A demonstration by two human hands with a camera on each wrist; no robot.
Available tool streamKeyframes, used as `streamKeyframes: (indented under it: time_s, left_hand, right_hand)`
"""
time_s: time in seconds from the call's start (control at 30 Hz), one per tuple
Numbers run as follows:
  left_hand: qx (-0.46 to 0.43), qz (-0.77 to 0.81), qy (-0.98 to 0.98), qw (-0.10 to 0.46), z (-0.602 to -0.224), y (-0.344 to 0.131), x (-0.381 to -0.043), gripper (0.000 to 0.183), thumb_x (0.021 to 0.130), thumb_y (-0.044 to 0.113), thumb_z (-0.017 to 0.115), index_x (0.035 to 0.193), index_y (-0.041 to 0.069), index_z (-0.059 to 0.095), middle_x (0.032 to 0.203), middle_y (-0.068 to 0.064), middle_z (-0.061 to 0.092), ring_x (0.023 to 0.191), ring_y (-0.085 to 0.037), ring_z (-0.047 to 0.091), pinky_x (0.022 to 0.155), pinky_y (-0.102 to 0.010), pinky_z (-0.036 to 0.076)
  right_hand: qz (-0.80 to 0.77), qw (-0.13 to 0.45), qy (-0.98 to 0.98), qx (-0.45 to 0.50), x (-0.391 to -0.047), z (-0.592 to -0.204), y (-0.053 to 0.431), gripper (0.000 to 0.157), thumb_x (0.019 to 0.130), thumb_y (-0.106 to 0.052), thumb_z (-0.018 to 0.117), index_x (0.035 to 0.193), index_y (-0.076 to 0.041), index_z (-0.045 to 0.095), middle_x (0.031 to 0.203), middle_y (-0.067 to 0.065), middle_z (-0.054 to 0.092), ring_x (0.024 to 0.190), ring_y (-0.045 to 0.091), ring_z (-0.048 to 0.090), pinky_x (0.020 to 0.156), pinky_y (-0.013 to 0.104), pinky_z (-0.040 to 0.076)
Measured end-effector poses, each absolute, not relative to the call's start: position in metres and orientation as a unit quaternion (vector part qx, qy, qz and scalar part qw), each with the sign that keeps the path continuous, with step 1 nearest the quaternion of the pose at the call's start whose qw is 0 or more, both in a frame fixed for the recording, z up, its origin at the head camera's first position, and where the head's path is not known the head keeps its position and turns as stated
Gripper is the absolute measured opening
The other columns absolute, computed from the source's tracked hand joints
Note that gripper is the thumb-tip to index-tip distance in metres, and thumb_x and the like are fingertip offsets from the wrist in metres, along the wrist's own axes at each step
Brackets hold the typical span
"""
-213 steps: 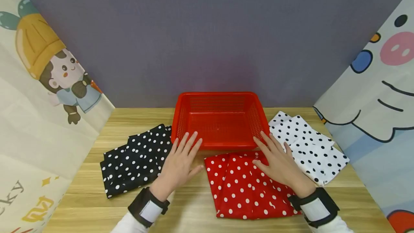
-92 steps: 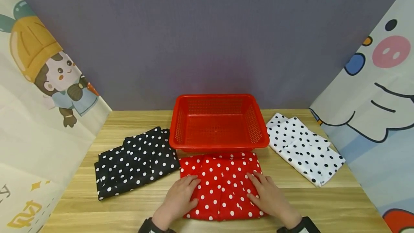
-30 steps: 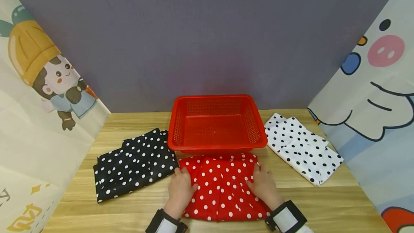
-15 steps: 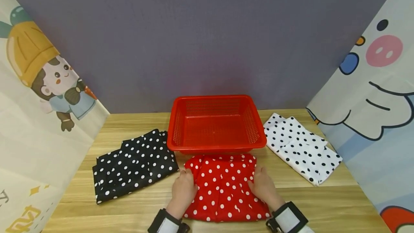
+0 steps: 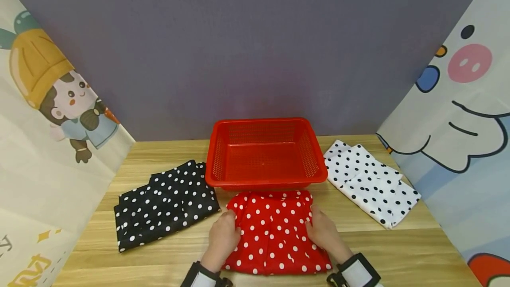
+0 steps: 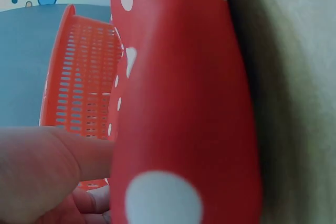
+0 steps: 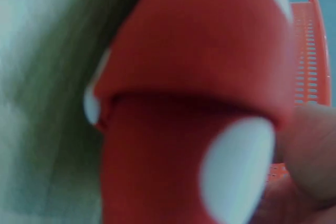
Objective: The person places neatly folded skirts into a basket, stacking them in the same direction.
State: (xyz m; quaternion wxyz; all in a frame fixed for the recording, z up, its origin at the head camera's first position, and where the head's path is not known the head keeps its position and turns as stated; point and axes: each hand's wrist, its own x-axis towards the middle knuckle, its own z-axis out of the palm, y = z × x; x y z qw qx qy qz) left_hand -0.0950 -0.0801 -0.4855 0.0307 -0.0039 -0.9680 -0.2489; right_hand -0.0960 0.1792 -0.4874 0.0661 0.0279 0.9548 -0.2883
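A folded red cloth with white dots (image 5: 275, 234) lies in front of the basket in the head view. My left hand (image 5: 224, 233) grips its left edge, thumb on top and fingers curled beneath. On the opposite edge my right hand (image 5: 323, 230) holds the cloth the same way. In the left wrist view the thumb (image 6: 52, 166) presses against the red cloth (image 6: 184, 87), which bulges close to the camera. The right wrist view shows the right thumb (image 7: 312, 150) against the red cloth's folded edge (image 7: 194, 56).
Behind the red cloth stands a red plastic basket (image 5: 263, 185) with perforated walls. A folded black cloth with white dots (image 5: 167, 207) lies to its left, and a white cloth with black dots (image 5: 370, 183) to its right. All rest on the wooden table (image 5: 398, 256).
Earlier both hands hovered over the table, then lay flat on the red cloth, which shifted left. The fingers have since curled around its side edges, drawing them slightly inward.
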Motion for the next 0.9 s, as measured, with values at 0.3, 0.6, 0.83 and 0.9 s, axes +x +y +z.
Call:
streamKeyframes:
  time_s: [0.3,0.6,0.83,0.9]
  left_hand:
    - [0.008,-0.274,-0.961,0.024,-0.483,-0.085,-0.088,0.024,0.071,0.007,0.074,0.089,0.001,0.059,0.076,-0.007,0.059,0.063,-0.021,0.057,0.056,-0.036,0.047]
    - [0.007,-0.302,-0.953,0.03,-0.474,-0.087,-0.077,0.029,0.072,0.006,0.073,0.097,0.002,0.06,0.084,-0.006,0.061,0.07,-0.02,0.06,0.062,-0.037,0.05]
    - [0.007,-0.316,-0.949,0.02,-0.465,-0.088,-0.067,0.034,0.072,0.007,0.073,0.102,0.0,0.059,0.091,-0.009,0.062,0.076,-0.021,0.061,0.069,-0.039,0.053]
    - [0.007,-0.315,-0.949,0.018,-0.461,-0.088,-0.066,0.035,0.072,0.007,0.073,0.103,0.0,0.058,0.092,-0.009,0.062,0.076,-0.021,0.062,0.069,-0.04,0.053]
  right_hand:
    - [-0.33,0.025,0.943,0.025,-0.088,-0.485,0.18,0.033,0.084,-0.006,0.058,0.113,0.003,0.046,0.098,0.014,0.06,0.083,0.024,0.059,0.071,0.042,0.051]
    - [-0.325,-0.009,0.946,0.015,-0.078,-0.481,0.18,0.03,0.084,-0.007,0.057,0.112,0.001,0.047,0.099,0.013,0.06,0.09,0.025,0.06,0.073,0.042,0.049]
    - [-0.325,0.001,0.945,0.025,-0.069,-0.472,0.182,0.027,0.085,-0.008,0.058,0.109,-0.001,0.048,0.095,0.01,0.059,0.08,0.019,0.058,0.068,0.035,0.049]
    - [-0.316,0.0,0.948,0.028,-0.067,-0.469,0.182,0.026,0.085,-0.009,0.058,0.108,-0.002,0.049,0.093,0.008,0.059,0.078,0.017,0.057,0.065,0.033,0.049]
